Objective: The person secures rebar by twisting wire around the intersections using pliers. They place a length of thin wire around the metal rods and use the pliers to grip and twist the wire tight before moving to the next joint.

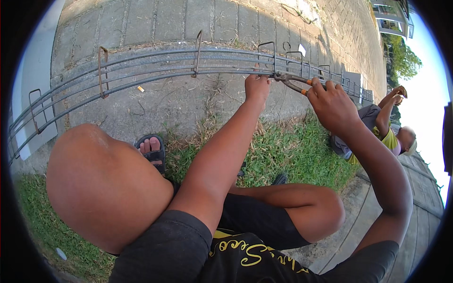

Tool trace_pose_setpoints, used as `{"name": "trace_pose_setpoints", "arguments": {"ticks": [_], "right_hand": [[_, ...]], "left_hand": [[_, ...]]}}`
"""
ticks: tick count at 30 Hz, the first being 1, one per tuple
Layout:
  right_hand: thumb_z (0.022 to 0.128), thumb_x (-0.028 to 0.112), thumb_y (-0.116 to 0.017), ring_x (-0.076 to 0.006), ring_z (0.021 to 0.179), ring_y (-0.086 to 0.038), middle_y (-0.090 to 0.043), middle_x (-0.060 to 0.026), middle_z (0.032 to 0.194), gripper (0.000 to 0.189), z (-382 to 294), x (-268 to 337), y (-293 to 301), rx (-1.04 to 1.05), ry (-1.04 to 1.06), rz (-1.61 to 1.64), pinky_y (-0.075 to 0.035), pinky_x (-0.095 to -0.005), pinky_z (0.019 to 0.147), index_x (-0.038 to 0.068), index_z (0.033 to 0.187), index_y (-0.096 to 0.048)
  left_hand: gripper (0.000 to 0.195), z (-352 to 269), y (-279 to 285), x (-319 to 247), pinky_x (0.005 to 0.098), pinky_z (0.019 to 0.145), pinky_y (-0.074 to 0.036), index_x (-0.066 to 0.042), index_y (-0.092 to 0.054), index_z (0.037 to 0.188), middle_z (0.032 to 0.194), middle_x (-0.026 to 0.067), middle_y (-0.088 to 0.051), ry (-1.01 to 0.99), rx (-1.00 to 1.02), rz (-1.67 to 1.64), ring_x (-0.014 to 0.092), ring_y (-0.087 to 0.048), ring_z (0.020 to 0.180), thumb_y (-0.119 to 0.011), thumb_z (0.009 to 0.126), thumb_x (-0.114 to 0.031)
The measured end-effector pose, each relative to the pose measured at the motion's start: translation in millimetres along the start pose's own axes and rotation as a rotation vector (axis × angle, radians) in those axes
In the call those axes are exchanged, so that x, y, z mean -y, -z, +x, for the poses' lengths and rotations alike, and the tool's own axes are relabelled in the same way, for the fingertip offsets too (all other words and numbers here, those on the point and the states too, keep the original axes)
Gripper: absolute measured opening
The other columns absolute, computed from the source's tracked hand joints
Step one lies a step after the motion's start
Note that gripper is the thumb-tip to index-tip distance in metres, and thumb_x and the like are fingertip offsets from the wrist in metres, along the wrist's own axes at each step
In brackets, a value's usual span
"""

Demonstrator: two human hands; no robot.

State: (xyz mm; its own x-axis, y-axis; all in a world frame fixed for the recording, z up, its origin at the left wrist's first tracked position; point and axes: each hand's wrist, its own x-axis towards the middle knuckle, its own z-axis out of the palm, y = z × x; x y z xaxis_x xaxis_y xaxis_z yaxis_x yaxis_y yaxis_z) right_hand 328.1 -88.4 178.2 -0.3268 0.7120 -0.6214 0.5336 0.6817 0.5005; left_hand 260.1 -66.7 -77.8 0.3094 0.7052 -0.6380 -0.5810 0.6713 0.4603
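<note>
A long cage of steel reinforcing bars (148,77) runs across the view, with rectangular wire stirrups (197,56) spaced along it. My left hand (257,88) is closed around the cage's near lower bar, its fingers partly hidden behind the steel. In my right hand (332,102) are steel pincers (293,78) with orange on their handles, which stand somewhat apart. The pincers' jaws meet the near bar just right of my left hand, beside the foot of a stirrup (274,58). Whatever the jaws hold is too small to make out.
Under the cage lies concrete paving (166,102), with grass (283,152) nearer me. A cigarette butt (141,89) and wire scraps (286,46) lie on the paving. Another person (384,127) sits at the right by the cage's far end. My sandalled foot (152,150) is near the grass edge.
</note>
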Motion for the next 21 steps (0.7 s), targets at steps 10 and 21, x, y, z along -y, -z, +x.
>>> {"name": "trace_pose_setpoints", "arguments": {"ticks": [10, 21], "right_hand": [[0.099, 0.022, -0.057, -0.0423, 0.089, -0.064, -0.066, -0.0220, 0.090, 0.022, 27, -40, 11, 0.353, -0.209, 0.684, -0.049, -0.0534, 0.078, 0.002, 0.107, -0.063], [0.103, 0.028, -0.054, -0.0429, 0.086, -0.064, -0.064, -0.0215, 0.083, 0.026, 57, -56, 24, 0.476, -0.155, 0.560, -0.049, -0.0538, 0.080, 0.003, 0.108, -0.060]], "left_hand": [[0.062, 1, 11, -13, 0.0282, 0.066, -0.048, -0.006, -0.041, 0.155, 0.106, 0.0033, -0.069, 0.076, 0.074, 0.127, 0.012, -0.063, 0.079, -0.063, 0.097, -0.010], [0.069, 34, 11, -4, 0.0283, 0.066, -0.051, -0.004, -0.026, 0.159, 0.106, 0.0067, -0.067, 0.200, 0.141, -0.349, 0.016, -0.067, 0.082, -0.059, 0.099, -0.003]]}}
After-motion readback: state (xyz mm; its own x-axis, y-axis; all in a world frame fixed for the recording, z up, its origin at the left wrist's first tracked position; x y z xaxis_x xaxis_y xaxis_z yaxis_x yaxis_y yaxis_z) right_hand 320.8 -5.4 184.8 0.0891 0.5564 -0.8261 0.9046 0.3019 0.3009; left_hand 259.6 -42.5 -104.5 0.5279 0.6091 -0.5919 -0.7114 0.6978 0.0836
